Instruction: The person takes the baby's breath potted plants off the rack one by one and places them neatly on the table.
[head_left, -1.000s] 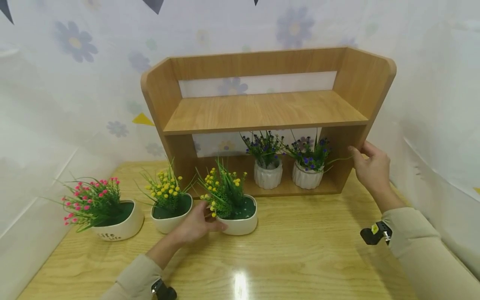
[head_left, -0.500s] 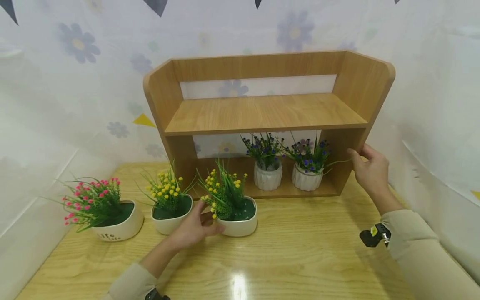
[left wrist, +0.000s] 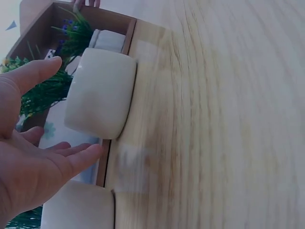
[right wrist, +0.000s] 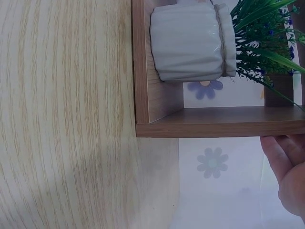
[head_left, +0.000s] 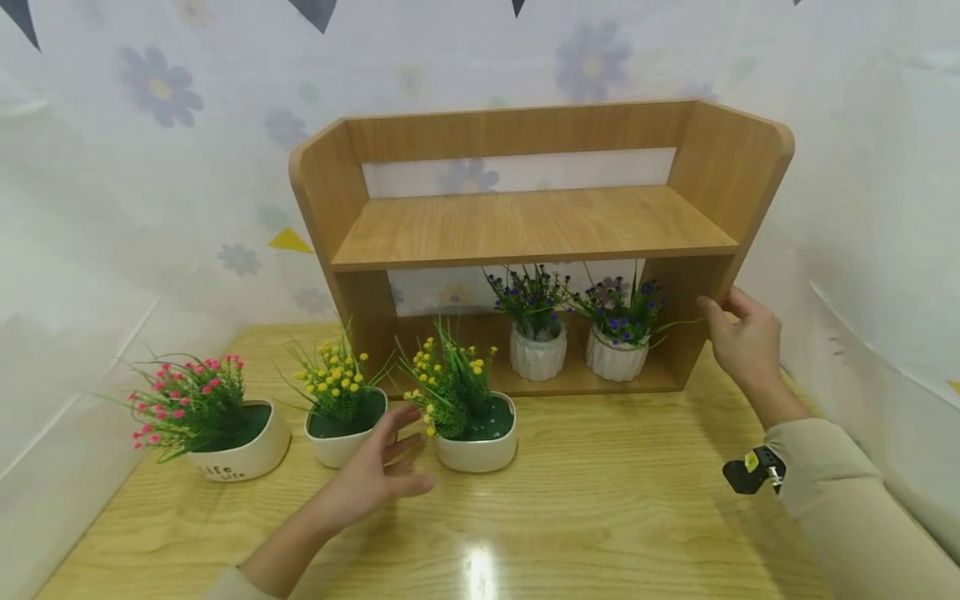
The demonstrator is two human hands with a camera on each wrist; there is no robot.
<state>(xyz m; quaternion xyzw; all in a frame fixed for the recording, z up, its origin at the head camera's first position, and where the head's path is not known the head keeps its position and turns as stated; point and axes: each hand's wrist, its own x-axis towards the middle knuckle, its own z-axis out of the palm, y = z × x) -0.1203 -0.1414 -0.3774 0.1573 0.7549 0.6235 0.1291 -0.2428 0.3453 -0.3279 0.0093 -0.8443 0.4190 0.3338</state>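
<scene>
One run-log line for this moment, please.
left hand: open, beside yellow-flower pot, not touching | right hand: holding shelf side panel | shelf: two blue-flower pots

The left hand [left wrist: 33,157] is spread with straight fingers, just beside a rounded cream ceramic pot [left wrist: 101,93] but not touching it. Green artificial foliage [left wrist: 45,93] extends from the pot. A second cream pot [left wrist: 78,208] sits adjacent. Both rest on the light wood-grain tabletop [left wrist: 214,119], against the brown wooden shelf unit [left wrist: 128,36].
</scene>
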